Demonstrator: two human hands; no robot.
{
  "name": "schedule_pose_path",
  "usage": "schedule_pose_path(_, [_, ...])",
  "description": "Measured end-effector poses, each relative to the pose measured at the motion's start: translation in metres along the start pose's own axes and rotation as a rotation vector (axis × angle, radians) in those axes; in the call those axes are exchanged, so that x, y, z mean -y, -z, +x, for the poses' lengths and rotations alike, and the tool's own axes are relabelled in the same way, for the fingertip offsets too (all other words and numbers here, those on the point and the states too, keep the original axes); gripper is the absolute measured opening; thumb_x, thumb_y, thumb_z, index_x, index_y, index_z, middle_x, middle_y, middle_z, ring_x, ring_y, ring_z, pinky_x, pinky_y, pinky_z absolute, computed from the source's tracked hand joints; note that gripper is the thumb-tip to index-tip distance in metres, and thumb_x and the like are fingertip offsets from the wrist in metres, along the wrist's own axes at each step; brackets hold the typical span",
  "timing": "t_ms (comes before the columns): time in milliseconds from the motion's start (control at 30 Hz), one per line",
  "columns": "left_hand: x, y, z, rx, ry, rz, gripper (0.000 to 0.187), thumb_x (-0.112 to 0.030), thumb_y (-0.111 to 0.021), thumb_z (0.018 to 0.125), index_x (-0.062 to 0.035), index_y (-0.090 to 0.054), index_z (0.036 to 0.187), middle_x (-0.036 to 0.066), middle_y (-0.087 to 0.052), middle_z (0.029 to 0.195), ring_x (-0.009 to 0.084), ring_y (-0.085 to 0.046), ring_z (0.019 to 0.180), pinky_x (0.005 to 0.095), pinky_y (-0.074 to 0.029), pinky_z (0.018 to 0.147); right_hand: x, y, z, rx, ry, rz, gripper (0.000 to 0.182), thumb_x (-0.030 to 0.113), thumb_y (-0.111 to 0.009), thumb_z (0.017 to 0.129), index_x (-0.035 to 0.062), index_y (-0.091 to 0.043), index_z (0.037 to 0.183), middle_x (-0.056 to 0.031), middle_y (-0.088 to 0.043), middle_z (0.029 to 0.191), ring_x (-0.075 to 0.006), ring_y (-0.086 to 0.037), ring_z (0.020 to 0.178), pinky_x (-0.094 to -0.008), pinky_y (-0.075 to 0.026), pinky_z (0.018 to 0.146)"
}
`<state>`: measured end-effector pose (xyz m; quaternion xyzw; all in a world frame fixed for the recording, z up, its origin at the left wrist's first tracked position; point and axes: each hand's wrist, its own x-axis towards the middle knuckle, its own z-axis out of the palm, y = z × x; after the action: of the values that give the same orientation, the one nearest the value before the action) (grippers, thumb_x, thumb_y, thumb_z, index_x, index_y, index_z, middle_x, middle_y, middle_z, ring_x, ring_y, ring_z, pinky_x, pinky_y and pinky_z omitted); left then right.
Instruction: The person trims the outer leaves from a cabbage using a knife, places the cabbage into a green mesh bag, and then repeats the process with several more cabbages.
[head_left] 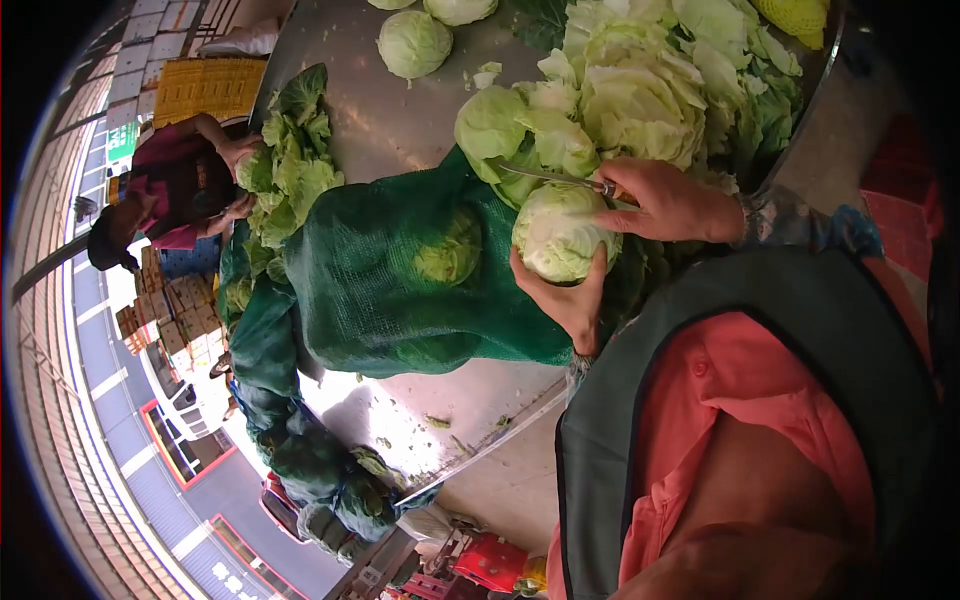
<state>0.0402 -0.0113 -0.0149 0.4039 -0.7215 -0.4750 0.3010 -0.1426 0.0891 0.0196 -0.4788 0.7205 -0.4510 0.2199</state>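
Note:
My right hand (672,200) is closed around the handle of a knife (552,176). Its blade reaches over a trimmed pale green cabbage (555,240), and my right thumb rests on that cabbage. From below, my left hand (568,303) cups the same cabbage, fingers and thumb spread along its side. Directly beside it lies a green mesh sack (375,270) with cabbages showing through the net. Another cabbage (490,128) with loose outer leaves sits just past the blade. A heap of stripped cabbage leaves (645,100) lies beyond my right hand.
Trimmed cabbages (415,45) stand on the metal table (375,125). Across it a co-worker (180,185) handles leafy cabbage (295,165). Filled green sacks (300,440) line the table's far side. A yellow crate (210,90) and a red container (490,562) are farther off.

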Motion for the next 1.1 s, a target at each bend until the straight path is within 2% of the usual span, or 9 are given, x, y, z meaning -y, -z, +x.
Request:
schedule_pose_path(200, [-0.011,0.016,-0.019,-0.146,0.267,-0.125,0.1,-0.013,-0.082,0.08,-0.0005,-0.016,0.154,0.023,-0.048,0.133,0.0299,-0.052,0.122,0.0399,-0.049,0.098,-0.001,-0.034,-0.002,0.001,-0.054,0.062,0.05,0.042,-0.068,0.092,-0.0004,-0.056,0.117,-0.0181,-0.069,0.087,-0.0361,-0.068,0.079,-0.0412,-0.054,0.073])
schedule_pose_path(300, [-0.007,0.036,-0.021,-0.045,0.217,0.032,0.103,-0.015,-0.09,0.071,-0.001,-0.028,0.152,0.019,-0.054,0.125,0.0286,-0.058,0.114,0.0397,-0.052,0.09,0.001,-0.008,0.016,0.24,-0.542,0.376,0.052,0.044,-0.066,0.093,-0.0002,-0.056,0.12,-0.0182,-0.069,0.087,-0.0342,-0.068,0.079,-0.0407,-0.054,0.072])
schedule_pose_path(333, [0.0,0.041,-0.013,0.034,0.158,0.022,0.098,-0.024,-0.09,0.071,-0.0022,-0.036,0.15,0.015,-0.058,0.109,0.0276,-0.062,0.103,0.0384,-0.052,0.086,-0.011,-0.016,0.014,0.223,-0.456,0.32,0.049,0.042,-0.062,0.096,-0.0003,-0.055,0.12,-0.0183,-0.068,0.086,-0.0323,-0.068,0.075,-0.0401,-0.054,0.067])
schedule_pose_path(433, [0.021,0.058,0.022,0.243,0.001,0.316,0.097,-0.034,-0.089,0.072,-0.0021,-0.038,0.149,0.018,-0.054,0.117,0.0299,-0.058,0.113,0.0411,-0.049,0.093,-0.032,-0.038,0.002,0.028,-0.024,0.064,0.04,0.036,-0.06,0.098,-0.0003,-0.057,0.115,-0.0185,-0.068,0.086,-0.0318,-0.067,0.071,-0.0403,-0.053,0.063])
schedule_pose_path(467, [0.033,0.064,0.032,0.276,-0.006,0.444,0.104,-0.04,-0.088,0.071,-0.0017,-0.033,0.151,0.022,-0.046,0.135,0.0335,-0.048,0.127,0.0434,-0.042,0.103,-0.026,-0.038,0.001,-0.036,0.027,0.015,0.037,0.034,-0.06,0.099,-0.0004,-0.058,0.111,-0.0192,-0.067,0.085,-0.0332,-0.067,0.072,-0.0418,-0.052,0.063])
schedule_pose_path(533, [0.029,0.055,0.046,0.305,-0.152,0.255,0.108,-0.04,-0.089,0.07,-0.0014,-0.03,0.152,0.022,-0.04,0.142,0.0345,-0.041,0.132,0.0438,-0.039,0.107,-0.006,-0.032,-0.006,-0.155,0.122,-0.076,0.032,0.031,-0.059,0.099,-0.0008,-0.058,0.103,-0.0205,-0.066,0.084,-0.0361,-0.066,0.073,-0.0446,-0.052,0.062])
schedule_pose_path(700, [0.012,0.027,0.059,0.521,0.017,-0.092,0.102,-0.029,-0.087,0.073,-0.001,-0.028,0.151,0.021,-0.034,0.148,0.0273,-0.043,0.131,0.0394,-0.041,0.107,0.011,0.009,-0.012,-0.005,0.036,-0.214,0.028,0.028,-0.058,0.099,0.0024,-0.054,0.086,-0.0192,-0.058,0.062,-0.0412,-0.061,0.06,-0.0506,-0.047,0.055])
schedule_pose_path(867, [-0.028,0.003,0.034,0.314,-0.097,0.277,0.098,-0.029,-0.088,0.071,0.0019,-0.033,0.146,0.026,-0.041,0.135,0.041,-0.046,0.124,0.0467,-0.04,0.105,0.006,0.018,-0.033,0.074,-0.045,-0.275,0.032,0.029,-0.058,0.099,0.0028,-0.054,0.082,-0.0188,-0.057,0.059,-0.0413,-0.06,0.057,-0.0511,-0.047,0.054])
schedule_pose_path(1100, [-0.032,-0.008,0.02,0.243,-0.189,0.358,0.101,-0.031,-0.089,0.07,0.0019,-0.031,0.146,0.026,-0.039,0.138,0.0416,-0.043,0.127,0.0484,-0.04,0.105,0.003,0.022,-0.027,0.122,-0.102,-0.317,0.036,0.033,-0.056,0.099,0.003,-0.056,0.08,-0.0207,-0.057,0.06,-0.0414,-0.06,0.059,-0.0514,-0.047,0.054])
